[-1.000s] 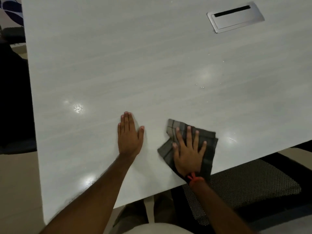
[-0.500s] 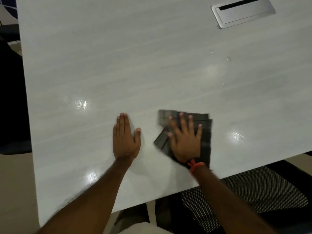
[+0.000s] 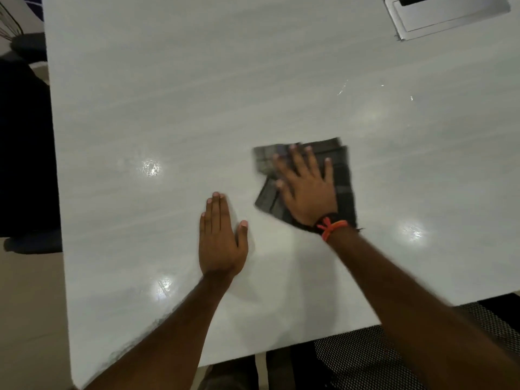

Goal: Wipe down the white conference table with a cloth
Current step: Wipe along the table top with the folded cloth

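The white conference table fills most of the head view. A folded dark grey checked cloth lies flat on it, right of centre. My right hand presses down on the cloth with fingers spread; an orange band is on its wrist. My left hand rests flat on the bare tabletop to the left of the cloth, fingers together, holding nothing. The cloth's left edge looks blurred.
A metal cable hatch is set into the table at the top right. A black mesh chair stands under the near edge at the lower right. The table's left edge runs down beside a dark floor area.
My right hand has slid the cloth away from the near edge, farther onto the table. My left hand has stayed flat in about the same spot.
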### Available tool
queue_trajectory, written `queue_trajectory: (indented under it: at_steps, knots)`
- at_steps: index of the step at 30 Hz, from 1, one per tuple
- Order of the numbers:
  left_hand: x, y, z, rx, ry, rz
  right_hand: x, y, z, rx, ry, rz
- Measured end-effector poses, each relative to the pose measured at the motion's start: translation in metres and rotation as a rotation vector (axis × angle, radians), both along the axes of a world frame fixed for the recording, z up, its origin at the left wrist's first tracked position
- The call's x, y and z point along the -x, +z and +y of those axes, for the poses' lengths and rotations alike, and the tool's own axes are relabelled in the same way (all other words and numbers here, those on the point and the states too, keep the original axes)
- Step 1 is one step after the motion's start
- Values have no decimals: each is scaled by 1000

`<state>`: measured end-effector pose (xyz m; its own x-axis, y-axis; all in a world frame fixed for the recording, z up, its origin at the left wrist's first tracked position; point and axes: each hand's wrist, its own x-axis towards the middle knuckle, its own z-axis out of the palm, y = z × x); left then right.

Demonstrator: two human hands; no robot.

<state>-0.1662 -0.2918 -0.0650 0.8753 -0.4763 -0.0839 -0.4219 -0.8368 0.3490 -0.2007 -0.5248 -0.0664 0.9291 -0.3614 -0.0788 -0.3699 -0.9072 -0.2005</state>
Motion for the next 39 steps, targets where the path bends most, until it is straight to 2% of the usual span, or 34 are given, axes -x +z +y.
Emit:
queue_trajectory:
  at_steps: [2, 4, 6, 8, 9, 12, 13, 14, 15, 18, 21, 24, 28, 29, 32, 35, 37, 39]
  knots:
    - [0, -1, 1, 0, 1, -17, -5, -2, -59, 28, -255, -3]
    - [1, -3, 1, 6, 3, -20, -13, 3, -110, -30, -537, 35]
    - [1, -2, 1, 6, 10, -16, -29, 6, -112, -55, -694, 33]
    - [1, -2, 0, 2, 11, -9, -51, 9, -71, -55, -635, 10]
    - [2, -2, -1, -1, 11, -5, -57, 7, -41, -48, -482, 14]
    - [1, 0, -2, -22, 14, 17, -55, 1, 18, -8, 156, 61]
    - [1, 0, -2, -25, 15, 20, -56, 1, 6, -12, 239, 62]
    - [0, 0, -1, -25, 12, 17, -59, 0, -15, -13, 212, 45]
    - [0, -1, -1, -23, 10, 11, -61, 0, -39, -9, 98, 34]
    - [0, -3, 0, -13, 15, 7, -63, 0, -117, -16, -421, 34]
    - [1, -4, 0, -3, 12, 9, -83, 6, -146, -74, -697, 54]
    - [1, -3, -1, 1, 15, 2, -127, 9, -115, -115, -656, 36]
    - [1, -3, -2, 1, 19, 6, -135, 2, -61, -72, -275, 40]
    - [1, -3, -1, 0, 18, 10, -127, 2, -67, -80, -279, 32]
    - [1, -4, -1, 0, 7, 14, -110, 6, -109, -66, -464, 42]
    - [0, -3, -2, -8, 8, 20, -135, 10, -137, -86, -624, 66]
    - [1, -3, -2, -11, 9, 19, -168, 12, -127, -130, -639, 59]
    - [1, -3, -2, -22, 5, 17, -195, 11, -97, -177, -550, 43]
